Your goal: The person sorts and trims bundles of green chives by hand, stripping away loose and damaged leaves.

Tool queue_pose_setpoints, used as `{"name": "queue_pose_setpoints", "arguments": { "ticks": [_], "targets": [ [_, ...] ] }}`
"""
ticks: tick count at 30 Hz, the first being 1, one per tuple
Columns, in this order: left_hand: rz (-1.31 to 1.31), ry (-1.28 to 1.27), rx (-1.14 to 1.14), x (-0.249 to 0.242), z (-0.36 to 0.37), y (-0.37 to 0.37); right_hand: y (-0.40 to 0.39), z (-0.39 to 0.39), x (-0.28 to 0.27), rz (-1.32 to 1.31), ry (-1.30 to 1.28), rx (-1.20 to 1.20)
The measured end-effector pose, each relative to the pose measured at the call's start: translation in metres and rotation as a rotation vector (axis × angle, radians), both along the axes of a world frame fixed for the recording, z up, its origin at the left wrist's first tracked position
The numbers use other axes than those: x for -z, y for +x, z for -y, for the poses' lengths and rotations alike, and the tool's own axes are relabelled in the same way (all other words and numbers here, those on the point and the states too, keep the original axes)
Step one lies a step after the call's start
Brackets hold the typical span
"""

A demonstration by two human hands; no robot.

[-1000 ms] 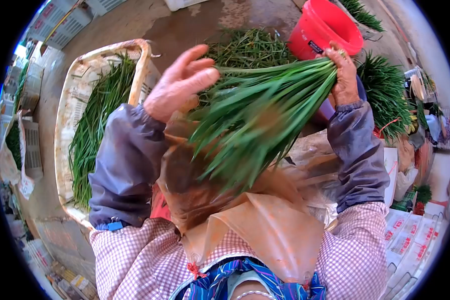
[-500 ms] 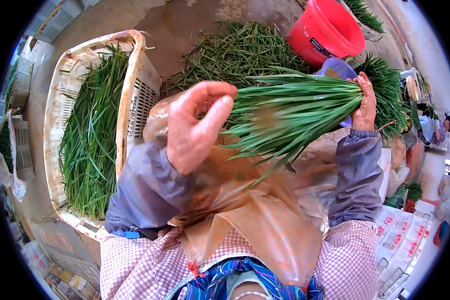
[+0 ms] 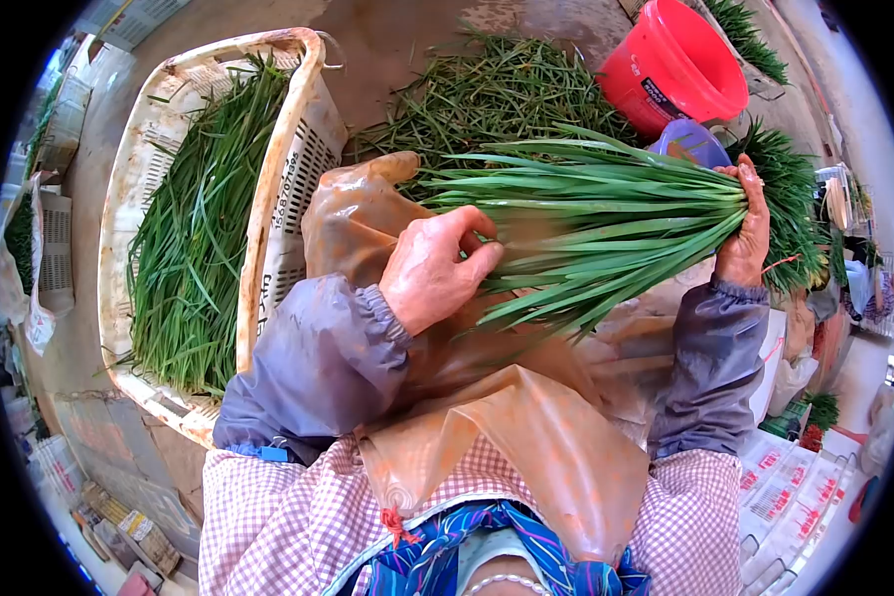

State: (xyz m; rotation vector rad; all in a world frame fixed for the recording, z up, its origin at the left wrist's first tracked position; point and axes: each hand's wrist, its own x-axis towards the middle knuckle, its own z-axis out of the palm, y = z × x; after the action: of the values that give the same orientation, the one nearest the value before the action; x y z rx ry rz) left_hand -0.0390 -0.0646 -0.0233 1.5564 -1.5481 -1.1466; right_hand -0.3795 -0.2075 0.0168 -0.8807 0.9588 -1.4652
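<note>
My right hand (image 3: 750, 230) is closed round the gathered base of a bunch of garlic chives (image 3: 606, 209), which fans out to the left across my lap. At the leaf tips my left hand (image 3: 439, 266) is closed in a pinch, with a bit of green chive leaf showing between thumb and fingers. A brown stained plastic apron (image 3: 526, 427) covers my lap beneath the bunch.
On the left stands a dirty white crate (image 3: 268, 214) with chives inside. Loose leaves (image 3: 517, 94) lie heaped on the floor ahead. A red bucket (image 3: 656, 84), a purple container (image 3: 693, 142) and more chives (image 3: 790, 214) are at the right.
My left hand has moved right and down to the leaf tips and closed its fingers there. The view has shifted slightly; my right hand still grips the chives' base.
</note>
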Motion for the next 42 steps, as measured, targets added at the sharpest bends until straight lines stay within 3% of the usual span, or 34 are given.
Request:
{"name": "queue_pose_setpoints", "arguments": {
  "ticks": [12, 22, 25, 28, 31, 32, 37, 42],
  "targets": [
    [0.218, -0.117, 0.082, -0.002, -0.006, -0.024, -0.004, -0.012, 0.002, 0.077, 0.027, 0.024],
    [-0.364, 0.251, 0.163, 0.006, -0.002, -0.018, -0.011, -0.009, 0.018, 0.091, 0.076, 0.025],
    [-0.384, 0.210, 0.164, 0.005, -0.004, -0.018, -0.010, -0.009, 0.020, 0.106, 0.094, 0.011],
    [-0.111, -0.058, 0.073, 0.004, -0.006, -0.021, -0.008, -0.011, 0.025, 0.097, 0.063, -0.007],
    [-0.029, -0.269, -0.043, 0.004, -0.007, -0.022, 0.001, -0.015, 0.023, 0.039, 0.060, 0.053],
    [-0.054, -0.307, -0.062, 0.004, -0.007, -0.021, 0.004, -0.015, 0.024, 0.019, 0.043, 0.079],
    [-0.840, -0.028, -0.342, -0.011, -0.008, -0.016, 0.007, -0.013, 0.028, 0.013, 0.005, 0.142],
    [-0.989, -0.022, -0.551, -0.018, 0.008, 0.019, 0.001, -0.015, 0.016, -0.013, -0.059, 0.129]
  ]
}}
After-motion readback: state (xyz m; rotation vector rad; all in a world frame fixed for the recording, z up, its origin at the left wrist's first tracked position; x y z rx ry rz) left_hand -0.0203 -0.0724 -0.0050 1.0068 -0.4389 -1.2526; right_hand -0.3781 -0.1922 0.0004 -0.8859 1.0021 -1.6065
